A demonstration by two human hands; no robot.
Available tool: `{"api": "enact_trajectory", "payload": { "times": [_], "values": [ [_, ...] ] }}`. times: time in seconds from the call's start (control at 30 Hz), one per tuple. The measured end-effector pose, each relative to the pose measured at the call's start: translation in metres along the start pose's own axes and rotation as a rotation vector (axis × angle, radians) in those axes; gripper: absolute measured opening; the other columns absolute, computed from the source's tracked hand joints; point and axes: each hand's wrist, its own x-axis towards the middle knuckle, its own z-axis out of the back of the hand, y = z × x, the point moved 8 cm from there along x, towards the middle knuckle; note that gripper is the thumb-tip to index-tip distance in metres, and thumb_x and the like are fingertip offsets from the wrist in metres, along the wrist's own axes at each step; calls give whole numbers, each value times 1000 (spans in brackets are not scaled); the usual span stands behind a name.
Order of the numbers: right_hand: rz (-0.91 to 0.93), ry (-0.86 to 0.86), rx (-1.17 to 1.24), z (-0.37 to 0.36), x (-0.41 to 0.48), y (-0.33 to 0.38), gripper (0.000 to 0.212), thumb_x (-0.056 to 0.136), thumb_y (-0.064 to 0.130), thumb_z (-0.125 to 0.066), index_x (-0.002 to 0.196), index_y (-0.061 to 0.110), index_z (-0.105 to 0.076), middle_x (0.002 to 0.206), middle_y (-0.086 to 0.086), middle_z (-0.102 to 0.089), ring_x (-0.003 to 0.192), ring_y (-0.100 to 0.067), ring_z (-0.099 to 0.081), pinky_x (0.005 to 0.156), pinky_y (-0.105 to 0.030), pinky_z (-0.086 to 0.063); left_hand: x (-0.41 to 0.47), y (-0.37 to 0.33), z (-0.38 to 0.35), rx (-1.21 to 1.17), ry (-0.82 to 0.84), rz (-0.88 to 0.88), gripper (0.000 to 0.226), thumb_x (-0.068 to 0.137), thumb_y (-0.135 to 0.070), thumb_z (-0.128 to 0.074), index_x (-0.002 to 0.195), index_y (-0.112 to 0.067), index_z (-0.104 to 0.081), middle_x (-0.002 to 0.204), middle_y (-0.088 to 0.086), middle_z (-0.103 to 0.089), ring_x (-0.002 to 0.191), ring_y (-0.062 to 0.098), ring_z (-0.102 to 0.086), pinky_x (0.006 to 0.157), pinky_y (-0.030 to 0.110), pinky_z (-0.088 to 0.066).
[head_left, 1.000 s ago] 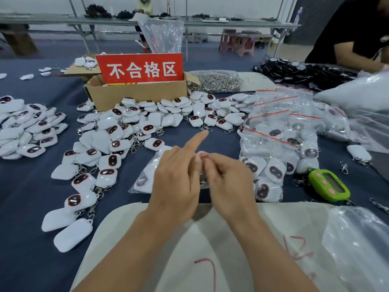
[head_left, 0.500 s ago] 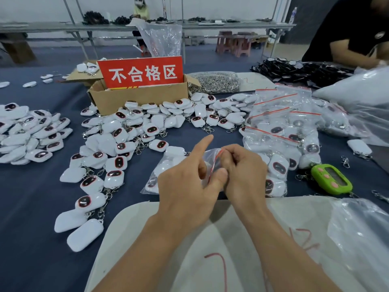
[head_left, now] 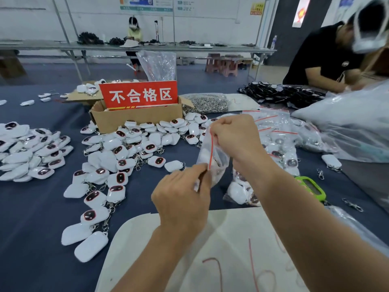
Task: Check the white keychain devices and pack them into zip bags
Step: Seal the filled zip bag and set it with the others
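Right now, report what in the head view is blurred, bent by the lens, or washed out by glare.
Head view: the wide lens bows the far table along its edge; head view: the zip bag pinched between left hand and right hand looks soft, its contents unclear; head view: the big plastic sack at right washes out pale; lighting is even, shadows faint.

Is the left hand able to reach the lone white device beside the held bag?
Probably not yet: the left hand pinches the zip bag, though nothing blocks the way to the device.
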Motion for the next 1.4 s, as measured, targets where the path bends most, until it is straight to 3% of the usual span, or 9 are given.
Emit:
{"api": "enact_trajectory", "payload": {
  "times": [0.17,0.3,0.4,0.57,0.8,0.97,1.13,1.3,1.4],
  "values": [
    [-29,35,13,17,-2,3,16,72,6,-65,65,14,-77,42,8,-55,49,-15,-47,52,-25,-37,11,30,7,-142,32,330,13,80,-37,-61,77,-34,-74,58,-12,-56,59,10,-51,58,15,-33],
    [-58,49,16,19,-10,-9,41,53,15,-61,84,-10,-71,59,-20,-52,58,-20,-38,55,-32,-29,-1,56,-1,-311,37,631,12,79,-37,-56,70,-34,-63,62,-13,-56,63,8,-49,64,29,-37],
    [-84,38,26,20,-17,-27,11,67,10,-69,72,5,-78,56,-5,-64,49,-12,-45,53,-26,-37,-4,47,-11,-479,135,592,8,77,-36,-57,81,-31,-63,77,-19,-66,70,3,-57,66,22,-42],
    [-59,40,42,19,-20,-47,18,77,16,-75,67,30,-80,61,13,-70,46,2,-51,54,-23,-39,-5,41,-30,-595,295,512,13,87,-29,-64,84,-31,-77,78,-12,-73,74,3,-62,67,13,-45],
    [-101,350,390,3,-33,-62,14,92,10,-70,102,14,-79,82,4,-72,70,-7,-63,66,-18,-53,-1,63,-33,-751,175,699,19,92,-15,-72,78,-25,-81,79,-6,-78,74,2,-69,71,12,-50],
    [-101,177,459,-8,-30,-75,22,91,0,-72,79,18,-75,79,-5,-73,78,-23,-61,85,-45,-52,2,71,-31,-792,140,763,18,87,-10,-78,78,-24,-82,79,-1,-79,73,7,-74,67,14,-54],
    [1,127,461,-3,-30,-77,10,83,13,-80,79,22,-80,71,1,-74,66,-11,-63,70,-25,-53,8,77,-28,-807,116,753,35,92,-6,-73,76,-36,-81,72,-3,-77,66,6,-71,67,15,-53],
    [-5,175,500,0,-38,-82,13,77,16,-76,89,21,-80,76,-10,-75,71,-21,-67,84,-44,-57,2,80,-32,-845,98,817,30,92,-7,-74,81,-33,-82,74,-3,-77,66,6,-70,67,16,-54],
    [41,220,405,-6,-44,-81,15,77,12,-74,88,19,-80,85,-14,-77,79,-22,-70,86,-42,-57,-1,81,-32,-843,73,851,29,92,-5,-72,78,-29,-81,71,-5,-76,63,4,-68,64,14,-52]
  ]
}}
